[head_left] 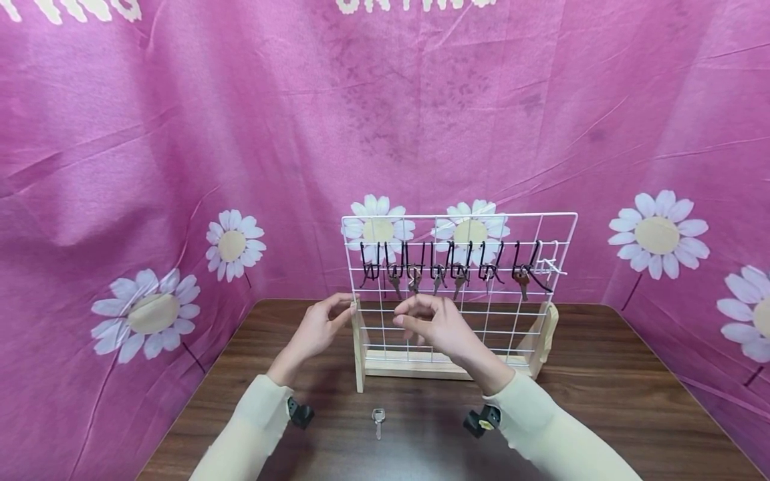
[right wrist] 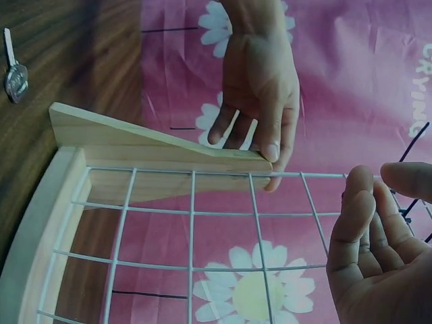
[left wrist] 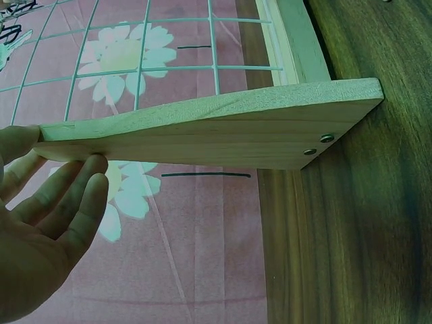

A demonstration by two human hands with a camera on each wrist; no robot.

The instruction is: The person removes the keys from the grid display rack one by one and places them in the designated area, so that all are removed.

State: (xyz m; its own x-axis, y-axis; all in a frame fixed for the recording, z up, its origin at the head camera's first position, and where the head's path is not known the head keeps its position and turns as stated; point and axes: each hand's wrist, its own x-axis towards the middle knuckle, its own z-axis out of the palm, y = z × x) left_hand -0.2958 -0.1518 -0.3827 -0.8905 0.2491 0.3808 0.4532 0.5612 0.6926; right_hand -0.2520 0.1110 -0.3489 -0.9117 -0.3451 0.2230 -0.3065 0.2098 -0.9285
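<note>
A white wire grid rack on a wooden stand stands on the table, several keys hanging from its black hooks. My left hand pinches the upper end of the left wooden side panel, thumb on one face and fingers against the other. In front of the grid, just below the hanging keys, is my right hand. Its fingers bend loosely, with a gap to the thumb and nothing seen between them, as the right wrist view shows. One loose key lies on the table before the rack.
A white hook sits at the grid's right end. The brown wooden table reaches back to a pink cloth printed with daisies. A dark camera is strapped at the right wrist.
</note>
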